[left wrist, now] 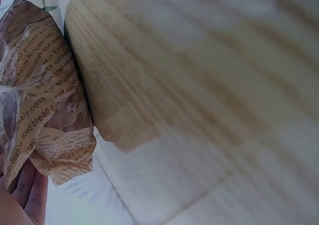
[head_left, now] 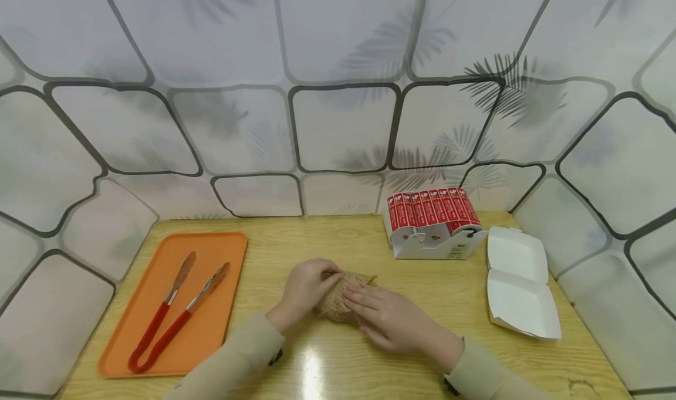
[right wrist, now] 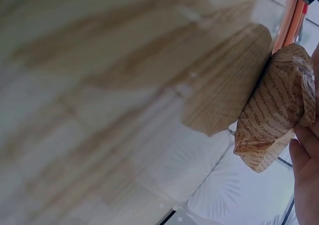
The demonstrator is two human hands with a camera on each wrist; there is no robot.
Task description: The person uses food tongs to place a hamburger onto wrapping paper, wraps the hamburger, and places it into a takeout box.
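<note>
A crumpled bundle of brown printed wrapping paper (head_left: 333,307) lies on the wooden table between both hands. What it wraps is hidden. At its upper left, my left hand (head_left: 305,285) bends its fingers and pinches the paper with the thumb. My right hand (head_left: 395,319) rests nearly straight fingers on the bundle's right side. Lines of text cover the paper (left wrist: 47,80) in the left wrist view, with some left fingers (left wrist: 36,195) at its lower edge. In the right wrist view, the folded paper (right wrist: 269,103) touches the right fingers (right wrist: 306,145).
Red-handled tongs (head_left: 169,329) lie on an orange tray (head_left: 211,335) at the left. A white box of red-and-white packets (head_left: 433,215) stands at the back right. To its right sits an unfolded white takeaway box (head_left: 520,300). Patterned walls (head_left: 343,130) surround the table.
</note>
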